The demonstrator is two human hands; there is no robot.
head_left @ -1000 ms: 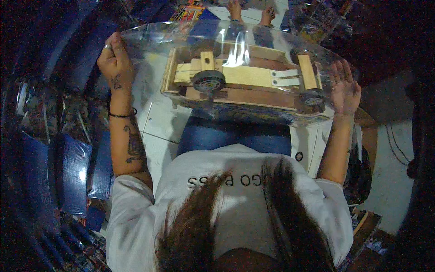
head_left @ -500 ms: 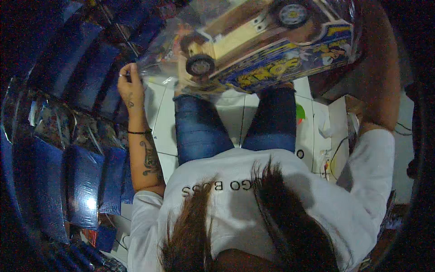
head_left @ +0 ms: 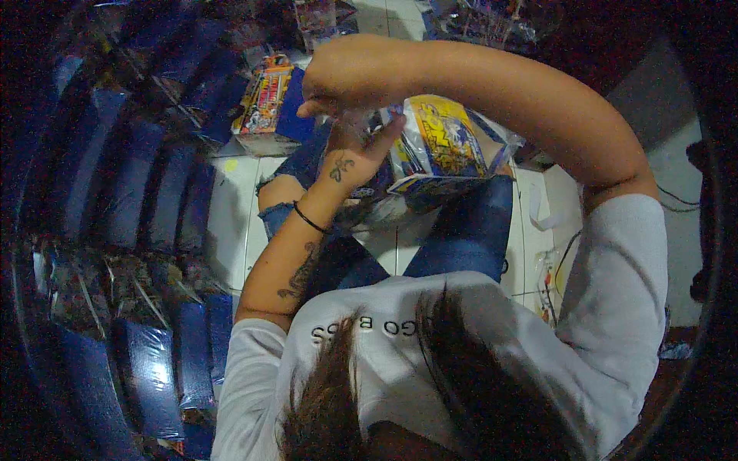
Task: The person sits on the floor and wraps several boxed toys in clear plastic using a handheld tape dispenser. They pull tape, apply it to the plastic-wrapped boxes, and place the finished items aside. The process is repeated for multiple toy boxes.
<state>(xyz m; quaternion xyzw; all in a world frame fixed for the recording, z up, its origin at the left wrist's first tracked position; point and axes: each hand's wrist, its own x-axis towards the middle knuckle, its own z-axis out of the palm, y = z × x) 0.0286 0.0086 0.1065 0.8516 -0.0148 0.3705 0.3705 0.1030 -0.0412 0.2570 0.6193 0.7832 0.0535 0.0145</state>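
A toy truck [head_left: 450,142] with yellow, blue and white printed panels rests over my thighs, wrapped in a clear plastic bag [head_left: 500,151]. My left hand [head_left: 360,150] is at the truck's left end, its thumb pointing right and its fingers curled on what looks like the gathered plastic. Crossing over from the right, my right hand [head_left: 346,75] is just above and beyond the left one. Its back faces me and its fingers are closed; whatever they grip is hidden. The wheels are mostly covered by my hands.
Rows of blue plastic-wrapped packages [head_left: 146,353] fill the left side. A printed orange and blue box [head_left: 269,100] stands beyond my left knee. More wrapped items [head_left: 492,19] lie at the far side. On the right are white tiles and a dark cable [head_left: 567,257].
The truck has come down from a raised, tilted pose with its wheels showing onto my lap. My left hand has moved right, and my right hand has come into view across it.
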